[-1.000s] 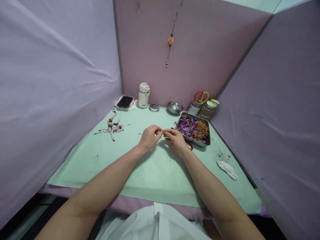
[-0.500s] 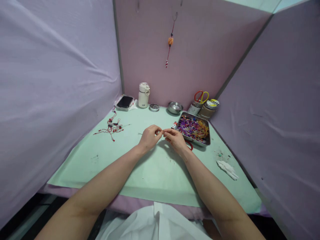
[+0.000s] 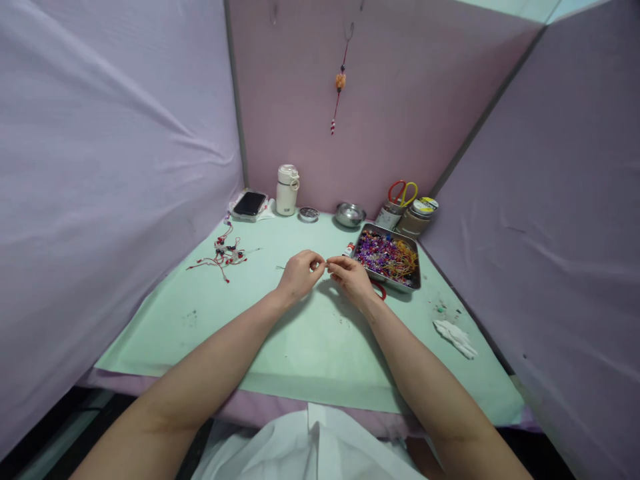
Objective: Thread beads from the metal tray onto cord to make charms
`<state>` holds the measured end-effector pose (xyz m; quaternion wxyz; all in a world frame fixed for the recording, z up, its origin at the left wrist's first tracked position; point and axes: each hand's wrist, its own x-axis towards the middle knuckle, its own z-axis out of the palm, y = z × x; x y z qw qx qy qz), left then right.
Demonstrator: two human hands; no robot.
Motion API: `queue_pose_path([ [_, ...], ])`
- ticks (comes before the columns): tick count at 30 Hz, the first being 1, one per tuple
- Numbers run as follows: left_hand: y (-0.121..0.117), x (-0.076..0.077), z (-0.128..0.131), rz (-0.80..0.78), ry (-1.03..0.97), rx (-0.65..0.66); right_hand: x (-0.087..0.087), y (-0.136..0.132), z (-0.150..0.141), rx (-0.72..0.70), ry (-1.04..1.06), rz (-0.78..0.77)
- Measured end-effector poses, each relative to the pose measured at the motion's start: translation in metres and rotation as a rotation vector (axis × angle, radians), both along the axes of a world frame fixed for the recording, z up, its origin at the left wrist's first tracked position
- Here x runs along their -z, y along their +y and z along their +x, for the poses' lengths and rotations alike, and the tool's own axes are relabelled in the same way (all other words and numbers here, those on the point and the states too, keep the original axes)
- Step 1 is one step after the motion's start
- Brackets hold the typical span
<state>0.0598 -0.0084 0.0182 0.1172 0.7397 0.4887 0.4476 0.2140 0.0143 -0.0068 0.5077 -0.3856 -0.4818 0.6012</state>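
Observation:
My left hand (image 3: 301,272) and my right hand (image 3: 350,277) meet fingertip to fingertip above the middle of the table. Both are closed in a pinch; whatever lies between the fingers is too small to make out. A thin dark strand (image 3: 281,267) shows just left of my left hand. Beside my right hand stands a metal tray (image 3: 418,289) filled with purple beads (image 3: 374,253) and yellow-orange cords (image 3: 403,259). A red scissor handle (image 3: 379,291) pokes out from under the right wrist. Red beaded cords (image 3: 225,255) lie in a loose heap to the left.
Along the back are a phone (image 3: 250,204), a white bottle (image 3: 287,192), a small round tin (image 3: 309,214), a steel bowl (image 3: 351,215), a can with scissors (image 3: 390,217) and a jar (image 3: 416,219). A crumpled white cloth (image 3: 455,338) lies right. A beaded cord (image 3: 341,81) hangs on the wall.
Hardly anything differs. My two hands keep their pinch at the same spot, with only a very slight shift of the fingertips.

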Motion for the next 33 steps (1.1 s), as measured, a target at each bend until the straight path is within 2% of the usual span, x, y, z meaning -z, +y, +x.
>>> queue_pose_path([
  [7,0.0016,0.0020,-0.0005,-0.002,-0.016,0.000,-0.0060,-0.0025,-0.0008,-0.030,0.090,-0.062],
  [19,0.0014,0.0008,0.0004,-0.033,-0.069,-0.021,-0.0003,-0.0002,-0.0004,-0.064,0.112,-0.086],
  [25,-0.0013,-0.0035,0.0014,-0.057,-0.072,-0.031,0.0004,-0.0004,-0.0004,-0.071,0.091,-0.060],
  [33,0.0011,-0.0001,0.0008,-0.051,-0.067,-0.030,-0.0026,-0.0021,-0.0025,-0.068,0.111,-0.058],
])
